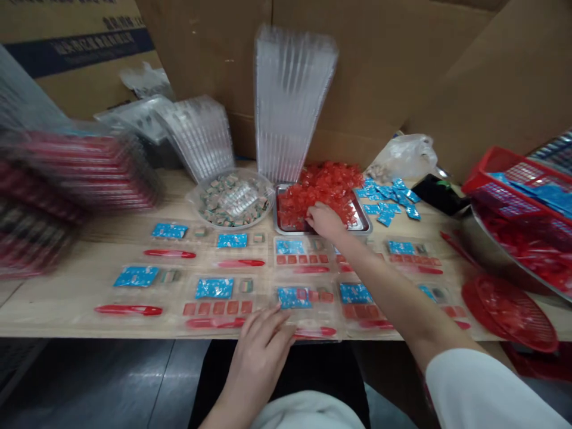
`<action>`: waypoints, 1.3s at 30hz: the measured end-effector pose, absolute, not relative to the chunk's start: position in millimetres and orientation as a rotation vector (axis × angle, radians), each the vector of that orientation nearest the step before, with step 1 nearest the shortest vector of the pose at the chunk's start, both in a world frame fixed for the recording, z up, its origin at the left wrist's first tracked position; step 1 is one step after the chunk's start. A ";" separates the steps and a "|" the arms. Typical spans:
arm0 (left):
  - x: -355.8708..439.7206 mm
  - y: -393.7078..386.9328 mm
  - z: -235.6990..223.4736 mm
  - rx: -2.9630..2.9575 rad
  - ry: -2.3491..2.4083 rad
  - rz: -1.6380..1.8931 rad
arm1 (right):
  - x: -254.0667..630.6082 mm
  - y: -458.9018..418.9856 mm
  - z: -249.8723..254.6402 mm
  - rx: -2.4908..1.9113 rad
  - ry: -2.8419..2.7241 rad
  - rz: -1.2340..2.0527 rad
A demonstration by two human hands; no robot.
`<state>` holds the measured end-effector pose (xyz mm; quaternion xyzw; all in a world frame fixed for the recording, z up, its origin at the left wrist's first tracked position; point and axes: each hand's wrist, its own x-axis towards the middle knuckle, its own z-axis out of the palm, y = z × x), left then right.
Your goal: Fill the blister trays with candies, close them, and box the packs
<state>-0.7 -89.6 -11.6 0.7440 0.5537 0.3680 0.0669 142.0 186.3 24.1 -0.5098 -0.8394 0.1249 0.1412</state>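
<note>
My right hand (328, 220) reaches into a pile of red translucent pieces (330, 182) heaped in a metal tray (364, 226). Its fingers are bent together among the pieces; what they pinch is hidden. Near the table's front edge, my left hand (261, 345) lies with fingers stretched over a clear plastic tray (328, 304). In that tray are a blue packet (294, 297), a few red squares out of line and a red pen-like stick (317, 331). Similar clear trays form two rows; several hold a strip of red squares (218, 307), while those at the left have none.
A round bowl (210, 220) of small wrapped blocks stands behind the rows. Stacked clear trays (290, 101) lean against cardboard. Blue packets (388, 199) lie loose at the right, near a metal bowl (487, 244) and red basket (480, 173). Filled packs (89, 170) are piled left.
</note>
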 end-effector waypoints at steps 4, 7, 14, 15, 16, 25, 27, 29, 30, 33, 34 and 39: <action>-8.4 -73.1 2.3 1.649 1.636 1.314 | 152.1 141.5 37.1 -1.293 -2.350 1.058; -5.3 -49.8 12.9 1.031 1.333 1.306 | 164.4 95.8 51.0 -1.060 -1.985 1.979; 17.9 -45.6 16.4 0.744 1.119 1.224 | 170.1 37.2 43.7 -1.015 -1.580 2.198; 19.7 -50.3 14.5 0.867 1.197 1.243 | 172.2 30.9 41.3 -1.032 -1.559 2.158; 20.8 -55.5 12.0 1.027 1.288 1.261 | 174.8 25.2 39.3 -1.053 -1.562 2.099; 0.3 -91.2 -20.4 2.175 1.718 1.047 | 153.8 29.0 29.0 -1.039 -2.582 0.658; -3.2 -91.5 -22.0 2.244 1.703 1.014 | 138.6 24.9 25.7 -0.890 -2.828 0.359; -4.2 -90.3 -21.5 2.259 1.696 1.006 | 129.7 20.4 22.8 -0.793 -2.958 0.157; -4.1 -89.7 -21.0 2.256 1.694 1.003 | 128.5 21.1 21.9 -0.759 -2.980 0.140; -2.9 -88.3 -20.2 2.233 1.683 1.002 | 133.8 47.1 21.5 -0.792 -2.862 0.373; -2.5 -88.1 -20.2 2.226 1.681 1.011 | 135.9 64.2 21.5 -0.889 -2.763 0.451; -1.1 -88.2 -20.6 2.214 1.699 1.030 | 126.7 161.5 13.7 -1.436 -2.426 0.480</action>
